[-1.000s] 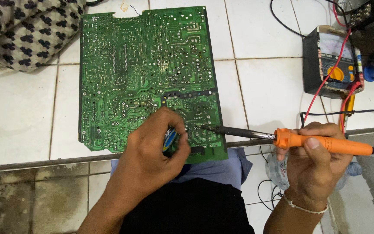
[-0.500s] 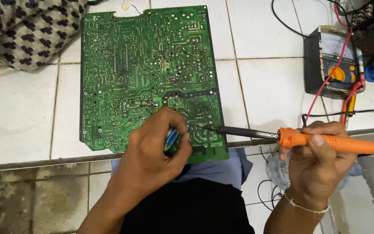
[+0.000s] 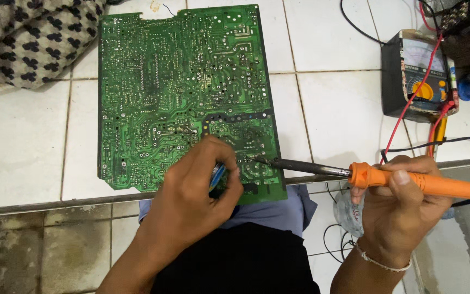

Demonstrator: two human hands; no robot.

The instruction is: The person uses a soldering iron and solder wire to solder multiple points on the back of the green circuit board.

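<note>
At the far left, a patterned cloth (image 3: 25,41) in cream with dark blotches lies bunched on the white tiled floor (image 3: 17,141), its edge near the top-left corner of a large green circuit board (image 3: 175,92). The board lies solder side up on the tiles, its lower edge reaching past the step where the white tiles end and overlapping the person's lap, which is covered by blue and black fabric (image 3: 267,212).

The left hand (image 3: 197,201) rests on the board's lower right area, fingers curled closed around a small blue object (image 3: 217,177) that shows only as a sliver between thumb and forefinger; what it is cannot be told. The fingertips press down near a cluster of solder joints.

Just right of that hand, the dark metal tip of an orange-handled soldering iron (image 3: 409,182) touches the board close to its right edge, beside the left fingertips. The iron lies nearly level, pointing left. The right hand (image 3: 403,209) grips its orange handle, thumb on top and the other fingers wrapped beneath; a thin bracelet sits at the wrist.

Further right and higher, a black analogue multimeter (image 3: 417,76) with a yellow dial stands on the tiles, well apart from the board. A red lead (image 3: 409,109) and black wires trail from it down toward the right hand.
</note>
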